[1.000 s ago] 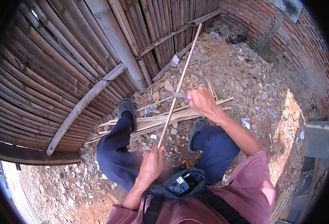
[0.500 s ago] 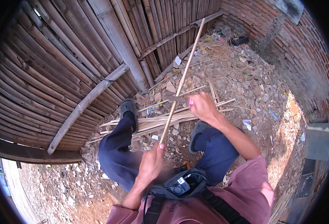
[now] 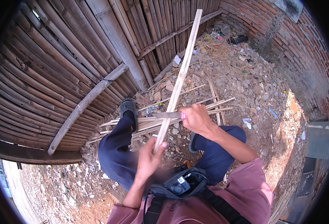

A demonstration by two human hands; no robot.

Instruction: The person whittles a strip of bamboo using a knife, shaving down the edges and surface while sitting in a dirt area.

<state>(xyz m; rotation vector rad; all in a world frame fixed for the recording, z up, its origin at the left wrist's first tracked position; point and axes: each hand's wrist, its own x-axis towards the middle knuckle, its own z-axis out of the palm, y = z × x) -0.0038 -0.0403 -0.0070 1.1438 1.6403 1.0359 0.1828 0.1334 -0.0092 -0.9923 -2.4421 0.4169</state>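
My left hand [image 3: 148, 160] grips the near end of a long pale bamboo slat [image 3: 181, 72] that runs away from me toward the bamboo fence. My right hand [image 3: 197, 118] holds a knife [image 3: 167, 115] by its pink handle. Its blade lies crosswise against the slat about a third of the way up. Under both hands lies a pile of thin bamboo strips [image 3: 149, 123] on the stony ground, between my two sandalled feet.
A bamboo fence [image 3: 60, 67] curves along the left and back, with a loose pole [image 3: 86, 104] leaning on it. A brick wall [image 3: 284, 41] stands at the right. Rubble and litter cover the ground [image 3: 254, 86]. A dark waist bag [image 3: 179, 183] hangs at my front.
The slat has tilted a little more upright and my left hand has slid up along it. The knife blade stays against the slat, with my right hand slightly lower.
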